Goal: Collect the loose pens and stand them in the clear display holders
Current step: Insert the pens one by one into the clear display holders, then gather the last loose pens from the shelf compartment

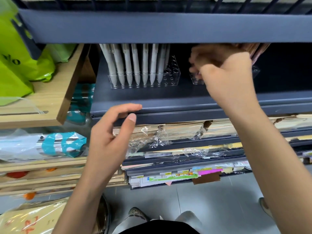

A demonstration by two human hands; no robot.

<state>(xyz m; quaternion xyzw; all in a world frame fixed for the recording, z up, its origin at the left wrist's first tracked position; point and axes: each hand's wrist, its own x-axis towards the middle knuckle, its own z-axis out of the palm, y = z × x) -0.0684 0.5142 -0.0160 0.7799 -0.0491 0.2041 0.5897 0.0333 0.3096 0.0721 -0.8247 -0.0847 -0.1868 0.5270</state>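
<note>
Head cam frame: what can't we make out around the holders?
All head view.
Right hand: fingers motion-blurred, grip unreadable.
Right clear holder: mostly behind that hand; contents hidden.
Pinkish pens: behind the hand, tops cut by the upper shelf; count unclear.
White pens: tops hidden by the same shelf.

A stationery shop: dark blue-grey metal retail shelves [168, 98] carry a clear acrylic display holder [170, 78] filled with identical white pens [128, 65]. Stacks of film-wrapped paper goods [177, 129] lie below, and small yellow price labels [168, 173] line a lower shelf edge.
</note>
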